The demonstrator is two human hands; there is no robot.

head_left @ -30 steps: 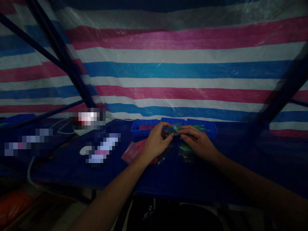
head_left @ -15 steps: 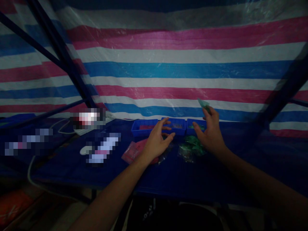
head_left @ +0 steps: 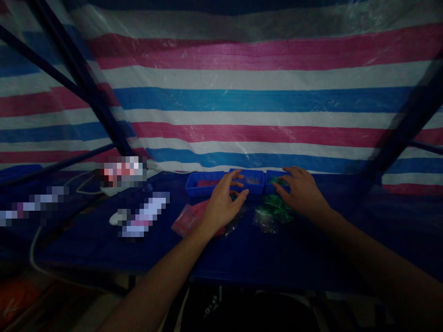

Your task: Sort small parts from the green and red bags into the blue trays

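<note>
Green plastic packets lie on the counter, at six o'clock from the rightmost blue bin. The right hand, fingers parted, is at that bin; at nine o'clock, the left hand is spread, empty.

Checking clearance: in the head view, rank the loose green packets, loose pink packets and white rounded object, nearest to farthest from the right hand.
1. Loose green packets: below and left of the right hand.
2. Loose pink packets: farther left, partly behind the left hand.
3. White rounded object: farthest left.
</note>
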